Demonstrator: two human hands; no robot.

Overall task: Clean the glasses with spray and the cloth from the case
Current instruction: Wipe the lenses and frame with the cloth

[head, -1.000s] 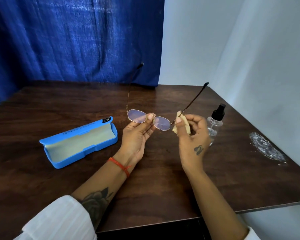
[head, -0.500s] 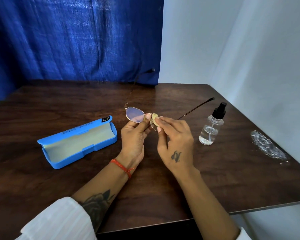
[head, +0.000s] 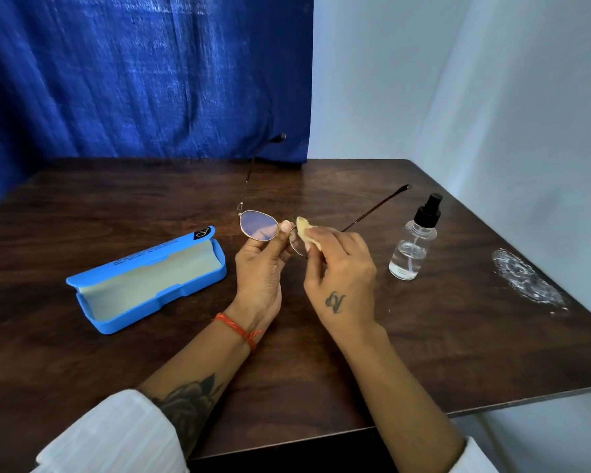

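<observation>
You are in the wiping step. Your left hand (head: 258, 268) pinches the glasses (head: 258, 225) at the bridge, holding them up above the table (head: 321, 353) with both temples open and pointing away from you. Your right hand (head: 338, 268) grips the cloth (head: 304, 230), a small folded yellowish pad, between thumb and fingers and presses it on the right lens, which your fingers mostly hide. The left lens is bare and faces you.

The spray (head: 411, 247) stands upright on the table just right of your right hand, cap on, untouched. The case (head: 147, 281) lies open to your left, nothing visible inside it.

From here the job looks about half done: one lens is under the cloth, the other likely waits. Next, rub this lens on both faces with light pressure, keeping your bridge grip firm so the thin frame does not twist. Then shift the cloth over to the left lens, moving your left fingers clear of the glass first so you don't smear it again.
</observation>
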